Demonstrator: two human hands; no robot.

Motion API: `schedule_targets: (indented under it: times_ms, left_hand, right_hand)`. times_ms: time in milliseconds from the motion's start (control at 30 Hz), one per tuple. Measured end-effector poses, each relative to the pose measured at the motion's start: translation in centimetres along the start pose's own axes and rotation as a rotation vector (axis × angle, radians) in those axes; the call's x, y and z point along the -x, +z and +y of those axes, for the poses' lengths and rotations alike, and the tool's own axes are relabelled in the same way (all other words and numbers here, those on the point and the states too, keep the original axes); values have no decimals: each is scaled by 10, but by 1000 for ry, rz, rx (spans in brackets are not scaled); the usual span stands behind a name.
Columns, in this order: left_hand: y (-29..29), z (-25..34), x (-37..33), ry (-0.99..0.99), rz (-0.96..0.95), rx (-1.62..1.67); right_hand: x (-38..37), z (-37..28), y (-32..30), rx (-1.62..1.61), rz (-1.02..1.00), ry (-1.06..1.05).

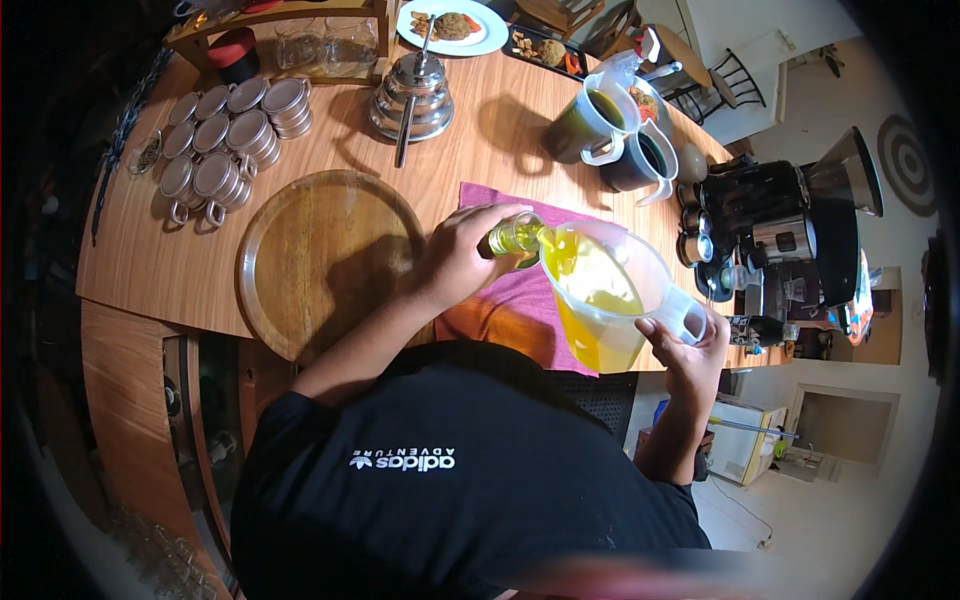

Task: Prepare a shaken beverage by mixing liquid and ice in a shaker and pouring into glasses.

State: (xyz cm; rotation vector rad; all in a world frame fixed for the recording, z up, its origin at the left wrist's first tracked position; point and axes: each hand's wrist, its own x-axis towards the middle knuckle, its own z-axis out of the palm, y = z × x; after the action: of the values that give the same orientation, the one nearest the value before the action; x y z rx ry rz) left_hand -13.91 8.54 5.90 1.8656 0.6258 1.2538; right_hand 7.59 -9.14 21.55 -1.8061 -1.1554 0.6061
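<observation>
My left hand point(455, 260) is closed round a small clear glass point(515, 238), tilted toward the jug, with yellow-green liquid in it. My right hand point(690, 355) grips the handle of a translucent plastic jug point(590, 325) full of yellow liquid. The jug leans left, its spout at the glass's mouth, and a yellow stream runs between them. Below both lies a purple cloth point(485, 305). Left of my left forearm is a round wooden tray point(330, 255) with nothing on it.
Stacked cups point(212, 175) stand at the far left, beside a metal kettle point(412, 100). Two jugs of dark liquid, one greenish point(590, 120) and one darker point(640, 160), stand beyond the cloth. A plate of food point(485, 30) lies farther back. Black appliances point(760, 210) line the right edge.
</observation>
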Motion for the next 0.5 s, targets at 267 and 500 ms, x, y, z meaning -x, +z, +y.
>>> schedule_targets:
  times_ms: [267, 500]
  left_hand:
    - [-1, 0, 0, -32, -4, 42]
    - [-6, 5, -3, -13, -18, 40]
  right_hand:
    - [2, -4, 1, 17, -5, 15]
    - [5, 2, -2, -14, 32, 25]
